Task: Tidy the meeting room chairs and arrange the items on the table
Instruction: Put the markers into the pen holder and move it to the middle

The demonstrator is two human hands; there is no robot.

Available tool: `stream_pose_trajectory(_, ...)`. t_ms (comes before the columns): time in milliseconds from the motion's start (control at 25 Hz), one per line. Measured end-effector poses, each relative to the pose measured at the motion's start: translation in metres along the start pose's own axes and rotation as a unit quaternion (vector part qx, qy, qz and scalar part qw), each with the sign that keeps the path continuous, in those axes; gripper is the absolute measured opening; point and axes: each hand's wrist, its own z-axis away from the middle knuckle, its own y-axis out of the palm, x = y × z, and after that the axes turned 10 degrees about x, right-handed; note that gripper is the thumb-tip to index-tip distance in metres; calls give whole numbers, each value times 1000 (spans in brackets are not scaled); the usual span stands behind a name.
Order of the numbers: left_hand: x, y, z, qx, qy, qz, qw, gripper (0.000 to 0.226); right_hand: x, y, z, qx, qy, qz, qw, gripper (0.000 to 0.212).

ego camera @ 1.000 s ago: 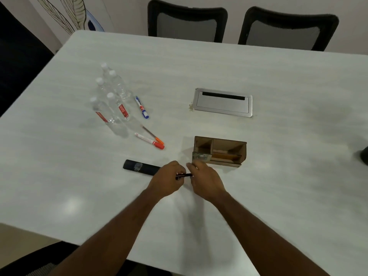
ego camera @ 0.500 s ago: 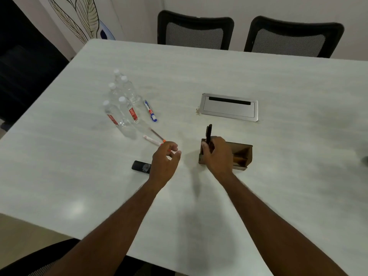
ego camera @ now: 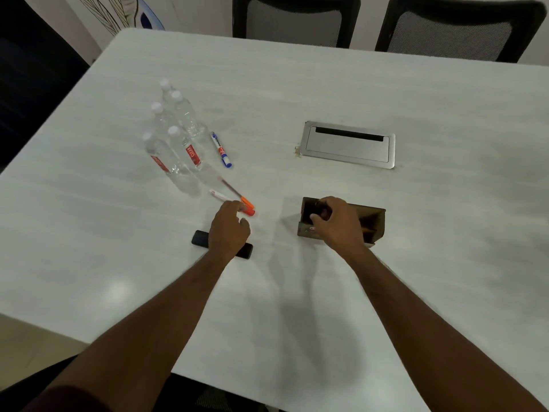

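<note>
A brown wooden desk organizer [ego camera: 370, 220] stands on the white table [ego camera: 297, 84]. My right hand [ego camera: 337, 223] is over its left compartment, fingers curled round a black pen [ego camera: 321, 210] that sits low inside it. My left hand [ego camera: 227, 228] reaches toward two orange-capped markers [ego camera: 249, 208], its loosely bent fingertips right beside them. A black remote [ego camera: 198, 237] lies flat under my left wrist, partly hidden. A blue marker [ego camera: 221, 150] lies beside several upright water bottles [ego camera: 178, 141].
A silver cable box [ego camera: 347, 144] is set into the table behind the organizer. Two black mesh chairs [ego camera: 297, 20] [ego camera: 454, 28] stand at the far edge. A dark chair back [ego camera: 35, 69] is at the left.
My right hand lowered the black pen from upright above the organizer down into its left compartment. My left hand moved forward to the orange-capped markers.
</note>
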Motion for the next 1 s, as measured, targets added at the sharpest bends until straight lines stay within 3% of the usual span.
stream_pose_trajectory(160, 12, -1, -29, 102, -27, -195, 975, 52, 1, -4, 4, -44, -37, -32, 998, 14)
stream_pose_trajectory(360, 23, 5, -19, 158, 7, -315, 936, 28, 7, 0, 15, -105, -42, -67, 991, 14)
stream_pose_trajectory(440, 16, 5, -10, 122, 55, -262, 956, 20, 13, -1, 16, -116, -49, -62, 990, 16)
stream_pose_trajectory(560, -31, -7, -3, 46, 92, -33, 994, 16, 26, -4, 15, -113, -67, -55, 990, 22)
stream_pose_trajectory(680, -94, -22, 3, 9, 176, 123, 977, 12, 41, -5, 14, -47, -95, -39, 994, 33)
stream_pose_trajectory(840, -138, -21, 8, 45, 176, 179, 967, 19, 48, -6, 13, -64, -84, -46, 993, 19)
stream_pose_trajectory(1000, -128, -7, 4, 80, 138, 187, 969, 21, 32, -15, 10, -116, -23, -78, 990, 24)
